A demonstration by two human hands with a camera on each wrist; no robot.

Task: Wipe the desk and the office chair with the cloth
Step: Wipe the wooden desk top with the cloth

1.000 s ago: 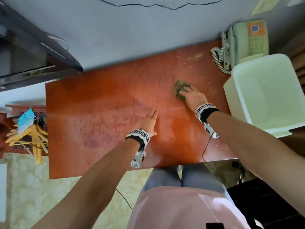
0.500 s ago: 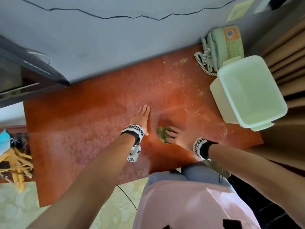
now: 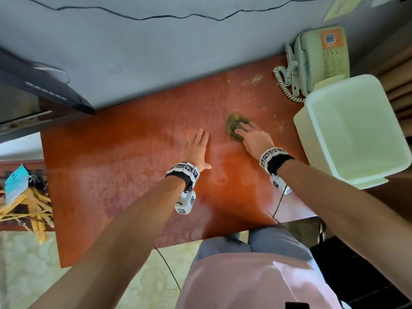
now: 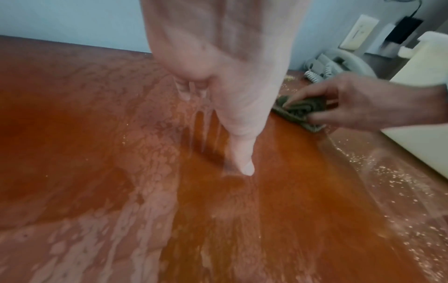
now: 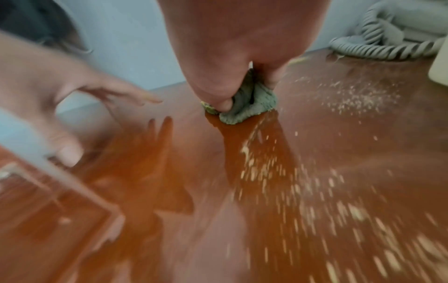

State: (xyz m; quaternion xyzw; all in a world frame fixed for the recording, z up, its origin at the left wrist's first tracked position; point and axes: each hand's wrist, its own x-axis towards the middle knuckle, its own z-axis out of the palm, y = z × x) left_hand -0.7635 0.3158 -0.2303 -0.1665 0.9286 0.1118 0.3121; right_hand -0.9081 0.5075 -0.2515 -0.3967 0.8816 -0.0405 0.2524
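A bunched olive-green cloth (image 3: 234, 128) (image 4: 299, 109) (image 5: 249, 103) lies on the reddish-brown desk (image 3: 133, 157) (image 4: 97, 153) (image 5: 315, 134), right of centre. My right hand (image 3: 249, 136) (image 4: 358, 107) (image 5: 242, 57) pinches it between thumb and fingers and presses it onto the desktop. My left hand (image 3: 197, 148) (image 4: 230, 76) (image 5: 48, 92) rests flat on the desk beside it, fingers straight, holding nothing. Pale crumbs (image 3: 254, 80) (image 5: 351, 97) are scattered to the right of the cloth and behind it. The desktop shows wet streaks. No office chair is in view.
A pale corded telephone (image 3: 321, 59) (image 4: 339, 63) (image 5: 387, 38) sits at the desk's back right corner. A white plastic bin (image 3: 354, 130) stands against the right edge. A dark monitor (image 3: 44, 90) is at the left, wooden hangers (image 3: 29, 208) below it.
My right hand slid the cloth from the near middle of the desk back to the far right, among the crumbs. The left hand stayed flat on the desk.
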